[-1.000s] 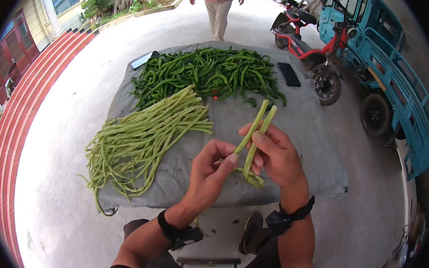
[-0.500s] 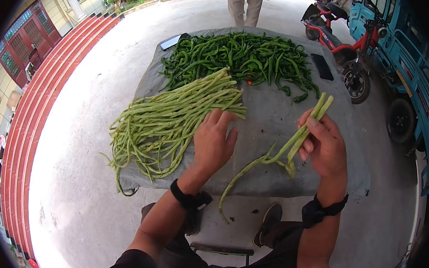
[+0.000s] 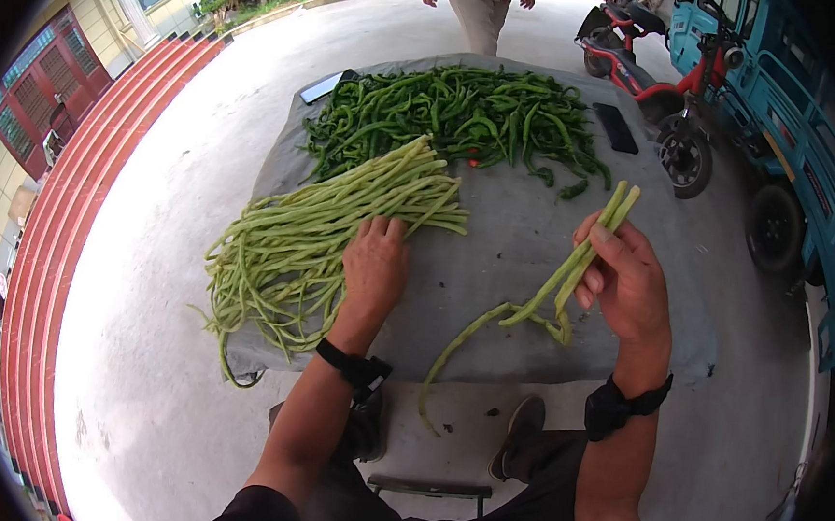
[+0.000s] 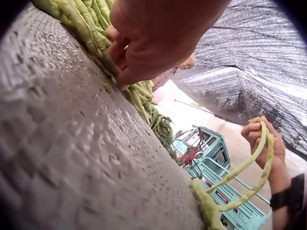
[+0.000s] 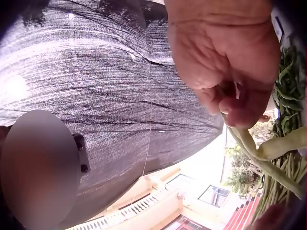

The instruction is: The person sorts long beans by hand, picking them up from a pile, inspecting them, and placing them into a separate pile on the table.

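Note:
A heap of pale green long beans [image 3: 343,217] lies on the left of the grey-covered table [image 3: 495,256]. My left hand [image 3: 375,265] is down at the heap's near right edge, its fingers curled over beans there. In the left wrist view, that hand's [image 4: 153,43] thumb and fingertips come together at the beans. My right hand [image 3: 627,270], raised over the table's right side, pinches a folded long bean [image 3: 583,250] between thumb and fingers. Two stalks stick up past the thumb, and a bent tail hangs down beyond the table's near edge.
Green chili peppers [image 3: 466,114] are heaped along the far side, with a dark phone [image 3: 616,128] to their right and another phone [image 3: 321,87] at their left. A person [image 3: 476,8] stands beyond the table. A red electric scooter [image 3: 644,73] and a blue cargo tricycle [image 3: 792,161] are at right.
My left hand left the bean held by the right, crossed to the heap and slid down-left along its edge. The right hand moved right, keeping the bean. The head view shifted.

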The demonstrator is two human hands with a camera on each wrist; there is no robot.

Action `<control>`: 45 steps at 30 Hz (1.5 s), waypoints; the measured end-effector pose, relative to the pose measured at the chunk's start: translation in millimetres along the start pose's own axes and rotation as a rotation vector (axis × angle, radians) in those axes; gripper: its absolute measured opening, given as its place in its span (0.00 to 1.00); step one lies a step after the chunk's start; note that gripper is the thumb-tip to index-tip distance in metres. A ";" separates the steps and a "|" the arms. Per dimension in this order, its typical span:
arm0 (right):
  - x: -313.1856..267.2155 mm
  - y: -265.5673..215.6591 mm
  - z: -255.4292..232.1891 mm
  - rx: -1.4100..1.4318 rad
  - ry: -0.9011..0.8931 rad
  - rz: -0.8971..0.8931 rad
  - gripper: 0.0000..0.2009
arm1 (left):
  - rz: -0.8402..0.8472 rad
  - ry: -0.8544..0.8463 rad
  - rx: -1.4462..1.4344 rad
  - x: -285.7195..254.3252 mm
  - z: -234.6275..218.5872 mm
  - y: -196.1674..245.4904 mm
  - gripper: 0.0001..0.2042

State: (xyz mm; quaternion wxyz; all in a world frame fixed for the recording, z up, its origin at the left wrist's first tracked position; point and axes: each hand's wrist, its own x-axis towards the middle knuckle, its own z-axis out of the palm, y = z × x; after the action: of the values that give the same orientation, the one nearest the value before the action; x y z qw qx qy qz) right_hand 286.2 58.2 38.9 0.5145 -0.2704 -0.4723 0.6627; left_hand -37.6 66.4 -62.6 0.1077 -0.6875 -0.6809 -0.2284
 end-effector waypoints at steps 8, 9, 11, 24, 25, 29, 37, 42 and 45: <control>3.8 4.4 -8.7 0.035 -0.023 0.055 0.12 | 0.002 0.072 -0.228 -1.2 -12.3 12.2 0.08; 4.7 7.3 -7.4 0.038 -0.020 0.062 0.12 | -0.020 0.068 -0.295 -1.2 -22.2 18.8 0.07; 6.5 12.4 -3.2 0.038 -0.023 0.081 0.12 | 0.003 0.084 -0.361 -2.3 -34.1 26.3 0.07; 21.0 49.9 7.9 0.122 0.023 0.120 0.09 | 0.051 -0.104 -0.855 -15.3 -57.8 60.7 0.05; 21.8 51.8 8.3 0.134 0.016 0.103 0.09 | 0.052 -0.117 -0.859 -16.1 -57.6 61.7 0.05; 22.5 55.7 13.9 0.156 0.032 0.072 0.12 | 0.072 -0.167 -0.851 -17.3 -59.0 66.6 0.05; 20.3 54.1 21.4 0.128 0.033 0.054 0.14 | 0.059 -0.278 -0.958 -20.3 -59.9 77.3 0.04; 20.3 54.0 17.3 0.088 0.041 0.044 0.12 | -0.026 -0.353 -0.998 -21.2 -61.4 77.4 0.05; 19.2 51.0 18.6 0.091 0.038 0.024 0.12 | 0.027 -0.328 -1.060 -22.2 -51.9 75.6 0.05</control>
State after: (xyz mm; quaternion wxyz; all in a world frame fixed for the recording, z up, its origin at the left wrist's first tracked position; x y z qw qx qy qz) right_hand 242.5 68.5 2.8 0.5272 -0.2647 -0.4284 0.6844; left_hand 28.9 19.2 -15.2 -0.3576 -0.6828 -0.4716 -0.4283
